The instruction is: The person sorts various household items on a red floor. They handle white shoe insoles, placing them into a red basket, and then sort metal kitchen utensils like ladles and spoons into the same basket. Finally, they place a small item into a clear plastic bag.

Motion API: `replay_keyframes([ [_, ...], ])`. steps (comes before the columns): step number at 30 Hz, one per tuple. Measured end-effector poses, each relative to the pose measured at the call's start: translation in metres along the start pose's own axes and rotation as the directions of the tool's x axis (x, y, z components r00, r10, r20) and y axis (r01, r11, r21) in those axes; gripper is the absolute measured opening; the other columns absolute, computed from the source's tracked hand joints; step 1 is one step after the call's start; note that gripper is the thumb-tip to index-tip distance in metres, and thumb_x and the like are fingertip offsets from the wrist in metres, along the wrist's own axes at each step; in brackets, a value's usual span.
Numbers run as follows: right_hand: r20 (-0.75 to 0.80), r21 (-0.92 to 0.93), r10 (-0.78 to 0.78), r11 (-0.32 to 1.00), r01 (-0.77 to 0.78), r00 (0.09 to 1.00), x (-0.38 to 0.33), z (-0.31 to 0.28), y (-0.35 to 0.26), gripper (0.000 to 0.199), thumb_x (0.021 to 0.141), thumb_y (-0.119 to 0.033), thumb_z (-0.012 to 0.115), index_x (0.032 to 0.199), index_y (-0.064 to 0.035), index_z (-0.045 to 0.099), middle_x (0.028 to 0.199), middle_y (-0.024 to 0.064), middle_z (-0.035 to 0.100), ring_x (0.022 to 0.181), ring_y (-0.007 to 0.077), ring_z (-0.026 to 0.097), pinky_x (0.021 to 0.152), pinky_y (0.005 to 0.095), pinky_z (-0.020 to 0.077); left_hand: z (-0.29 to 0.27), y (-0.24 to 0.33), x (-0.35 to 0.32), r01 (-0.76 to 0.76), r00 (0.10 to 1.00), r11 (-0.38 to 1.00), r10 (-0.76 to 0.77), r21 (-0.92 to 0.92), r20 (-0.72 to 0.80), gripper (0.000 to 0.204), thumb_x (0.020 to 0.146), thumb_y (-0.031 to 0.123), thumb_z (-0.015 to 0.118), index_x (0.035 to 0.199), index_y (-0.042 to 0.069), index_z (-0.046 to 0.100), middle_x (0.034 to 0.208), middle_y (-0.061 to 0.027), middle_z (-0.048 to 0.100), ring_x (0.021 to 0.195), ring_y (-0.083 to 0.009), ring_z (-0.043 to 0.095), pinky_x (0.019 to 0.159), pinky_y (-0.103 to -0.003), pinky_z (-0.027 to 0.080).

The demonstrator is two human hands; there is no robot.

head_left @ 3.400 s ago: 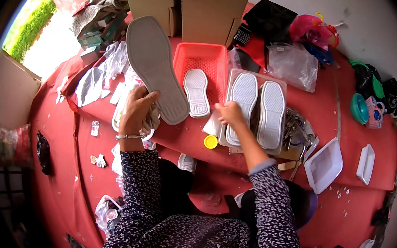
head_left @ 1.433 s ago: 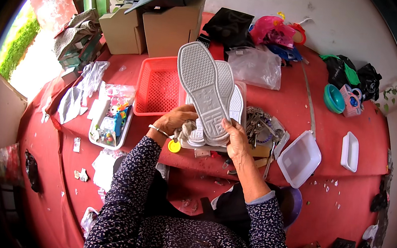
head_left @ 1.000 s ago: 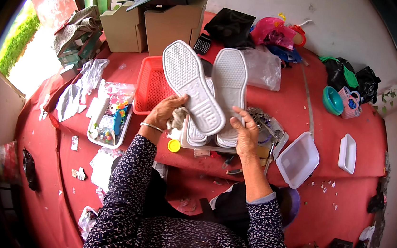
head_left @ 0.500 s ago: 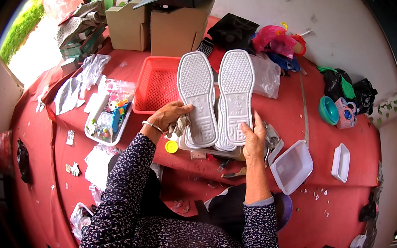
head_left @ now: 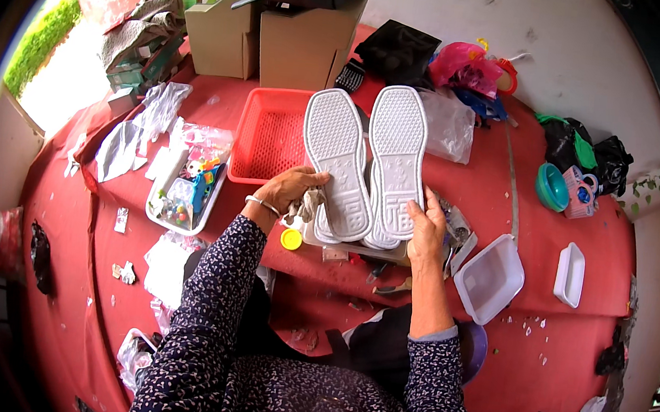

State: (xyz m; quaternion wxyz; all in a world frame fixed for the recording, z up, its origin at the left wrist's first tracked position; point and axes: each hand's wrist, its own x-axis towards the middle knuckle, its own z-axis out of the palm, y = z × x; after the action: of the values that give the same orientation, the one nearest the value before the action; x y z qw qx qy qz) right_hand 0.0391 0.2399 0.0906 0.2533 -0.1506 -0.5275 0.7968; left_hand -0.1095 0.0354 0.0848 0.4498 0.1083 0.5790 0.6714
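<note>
Red-covered desk (head_left: 458, 191), pale wall behind, 2 cardboard boxes at the back; 1 marked (head_left: 301, 52).

2 white textured shoe soles, held up between the hands over a plastic bin (head_left: 398, 252) with more soles showing underneath. Left hand (head_left: 293, 189) pinches the left sole (head_left: 338, 159) by its outer edge, near the lower end; crumpled beige cloth (head_left: 310, 202) at that hand, can't tell if gripped. Right hand (head_left: 427, 233) grasps the right sole (head_left: 396, 157) at its lower outer edge, thumb on the patterned face.

Key geometry: long axes run away from the body, side by side. Left sole's far end leans left, right sole is nearly straight. Each hand is nearest its own sole.

Red basket (head_left: 243, 138) just left of the soles, yellow lid (head_left: 291, 239) below left hand, white tray (head_left: 490, 279) to the right.
</note>
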Motion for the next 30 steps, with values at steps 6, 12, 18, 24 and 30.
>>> replay_keyframes([
  [6,0.007,0.037,0.052,0.998,-0.052,0.999,-0.002,0.0,0.002,0.04,0.076,0.004,0.049,0.115,0.0035,0.043,0.104,0.0093,0.055,0.092,0.0144,0.052,0.085,0.0257,0.038,0.004,-0.002,-0.002,0.008,1.0,0.998,-0.01,-0.066,-0.028,0.027,0.081,0.02,0.054,0.093,-0.005,0.053,0.076,-0.0042,0.057,0.062,-0.0103,0.053,0.051,-0.022,0.044],
  [12,0.001,0.058,0.076,0.995,-0.076,0.997,0.001,-0.005,0.006,0.042,0.076,0.002,0.05,0.117,0.0039,0.042,0.105,0.0098,0.054,0.092,0.0149,0.052,0.086,0.0267,0.0378,-0.002,-0.008,0.003,0.009,1.0,0.994,-0.006,-0.11,0.028,0.02,0.08,0.013,0.055,0.09,-0.004,0.054,0.077,-0.0049,0.057,0.061,-0.011,0.055,0.053,-0.022,0.046],
  [18,-0.008,0.074,0.089,0.993,-0.089,0.996,0.001,-0.004,0.002,0.044,0.075,0.003,0.05,0.118,0.0038,0.041,0.106,0.0099,0.054,0.091,0.0144,0.053,0.084,0.0251,0.0394,0.01,0.001,-0.004,0.01,1.0,0.997,-0.01,-0.071,-0.005,0.016,0.08,0.016,0.055,0.087,0.001,0.054,0.07,-0.0009,0.055,0.058,-0.0084,0.053,0.05,-0.021,0.044],
  [24,0.012,0.096,0.092,0.991,-0.093,0.996,0.002,-0.004,0.001,0.044,0.075,0.004,0.05,0.118,0.0034,0.042,0.103,0.0086,0.055,0.089,0.0131,0.053,0.082,0.0238,0.0399,0.01,0.0,-0.003,-0.009,1.0,0.998,0.009,-0.07,-0.007,0.016,0.08,0.015,0.055,0.086,0.001,0.054,0.071,-0.0011,0.055,0.058,-0.0087,0.052,0.05,-0.021,0.043],
  [30,-0.017,0.032,0.071,0.997,-0.07,0.997,0.008,-0.01,0.001,0.04,0.075,0.005,0.048,0.114,0.0036,0.045,0.098,0.0086,0.058,0.084,0.0132,0.055,0.077,0.0234,0.0422,-0.003,-0.003,0.003,0.019,1.0,0.998,-0.018,0.057,-0.015,0.018,0.081,0.016,0.053,0.09,0.0,0.055,0.075,-0.0036,0.057,0.063,-0.0081,0.054,0.055,-0.021,0.044],
])
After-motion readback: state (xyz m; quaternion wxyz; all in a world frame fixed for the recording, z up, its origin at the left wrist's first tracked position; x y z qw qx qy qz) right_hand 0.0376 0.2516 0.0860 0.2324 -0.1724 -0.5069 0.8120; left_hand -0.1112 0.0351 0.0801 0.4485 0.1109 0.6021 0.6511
